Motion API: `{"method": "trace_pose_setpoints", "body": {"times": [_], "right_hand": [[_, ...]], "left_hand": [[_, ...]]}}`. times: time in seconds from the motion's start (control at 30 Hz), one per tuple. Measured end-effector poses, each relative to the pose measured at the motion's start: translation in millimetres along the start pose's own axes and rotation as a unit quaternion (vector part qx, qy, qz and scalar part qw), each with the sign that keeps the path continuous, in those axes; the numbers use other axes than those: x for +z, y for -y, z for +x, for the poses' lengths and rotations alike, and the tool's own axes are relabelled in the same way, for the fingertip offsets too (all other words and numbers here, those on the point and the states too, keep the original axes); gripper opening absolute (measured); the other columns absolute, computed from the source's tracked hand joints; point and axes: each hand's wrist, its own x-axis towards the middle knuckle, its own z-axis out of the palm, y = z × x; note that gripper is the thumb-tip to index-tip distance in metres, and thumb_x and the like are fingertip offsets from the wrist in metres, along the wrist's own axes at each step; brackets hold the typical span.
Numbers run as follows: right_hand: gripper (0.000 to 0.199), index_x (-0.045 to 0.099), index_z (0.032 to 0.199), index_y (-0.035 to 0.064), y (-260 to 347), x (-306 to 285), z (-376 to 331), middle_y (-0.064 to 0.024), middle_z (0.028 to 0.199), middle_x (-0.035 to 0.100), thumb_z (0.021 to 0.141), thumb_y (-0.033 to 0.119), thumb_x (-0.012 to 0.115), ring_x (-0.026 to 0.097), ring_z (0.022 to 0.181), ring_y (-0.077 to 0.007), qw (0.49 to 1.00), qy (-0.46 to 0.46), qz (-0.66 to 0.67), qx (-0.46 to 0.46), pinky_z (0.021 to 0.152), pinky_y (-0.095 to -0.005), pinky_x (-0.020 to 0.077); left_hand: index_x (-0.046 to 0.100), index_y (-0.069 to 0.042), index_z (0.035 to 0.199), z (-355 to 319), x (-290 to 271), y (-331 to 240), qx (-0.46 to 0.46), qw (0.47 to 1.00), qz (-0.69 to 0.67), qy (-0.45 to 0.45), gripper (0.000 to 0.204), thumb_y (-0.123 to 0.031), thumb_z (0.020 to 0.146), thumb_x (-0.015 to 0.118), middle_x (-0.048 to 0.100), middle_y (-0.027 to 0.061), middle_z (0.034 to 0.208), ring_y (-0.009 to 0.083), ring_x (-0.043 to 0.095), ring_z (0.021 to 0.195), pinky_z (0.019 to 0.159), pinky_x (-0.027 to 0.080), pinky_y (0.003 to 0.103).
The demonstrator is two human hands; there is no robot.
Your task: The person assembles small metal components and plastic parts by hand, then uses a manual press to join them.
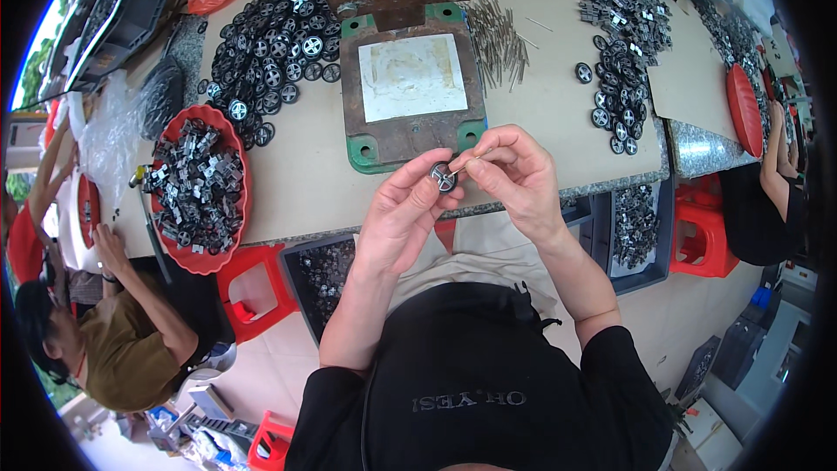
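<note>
Between the fingers of my left hand [397, 214] is a small black wheel [443, 177] with silver spokes, tilted toward me. My right hand [520, 176] pinches a thin metal pin [463, 167], its tip at the middle of the wheel. Whether the pin has entered the hub is too small to tell. Both hands are close together above the table's near edge. Just beyond them lies a green and brown metal base plate [353, 146] carrying a white pad [411, 78]. Left of the plate is a heap of similar wheels [277, 48]; loose pins [499, 39] lie to its right.
A red scalloped bowl [247, 187] of small black and silver parts stands at left. More wheels [621, 92] and clip-like parts [623, 9] lie at right. Crates [667, 231] and red stools [704, 231] stand below the edge. Co-workers sit on both sides.
</note>
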Motion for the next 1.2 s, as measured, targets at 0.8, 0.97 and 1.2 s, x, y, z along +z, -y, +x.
{"method": "trace_pose_setpoints", "body": {"times": [0.8,0.97,1.2], "right_hand": [[0.031,0.051,0.108,-0.0006,29.6,-13.4,-4.9,-0.0107,0.100,0.062,0.079,-0.005,0.059,0.059,0.081,-0.0105,0.978,0.037,-0.206,0.007,0.072,-0.0262,0.0493],[0.015,0.061,0.095,0.0003,54.7,-113.3,44.8,-0.0106,0.089,0.065,0.083,0.008,0.055,0.059,0.073,-0.0142,0.804,-0.175,-0.566,-0.047,0.067,-0.0273,0.0463],[0.025,0.061,0.100,0.0040,74.8,-200.0,97.3,-0.0153,0.100,0.060,0.076,0.004,0.054,0.053,0.097,-0.0333,0.584,-0.235,-0.771,-0.097,0.084,-0.0397,0.0427]], "left_hand": [[0.051,0.001,0.118,1.5,0.8,14.7,0.015,1.000,-0.005,-0.014,0.031,-0.003,0.087,0.053,0.059,0.0140,0.107,0.0160,0.060,0.089,0.079,0.050,0.027],[0.051,-0.001,0.119,2.2,1.2,15.4,-0.010,1.000,0.014,-0.023,0.032,-0.006,0.087,0.053,0.058,0.0179,0.109,0.0187,0.061,0.088,0.079,0.050,0.028],[0.051,0.000,0.118,1.5,2.2,21.2,-0.030,0.999,0.018,-0.042,0.031,-0.006,0.087,0.054,0.059,0.0188,0.108,0.0192,0.062,0.085,0.077,0.050,0.028]]}}
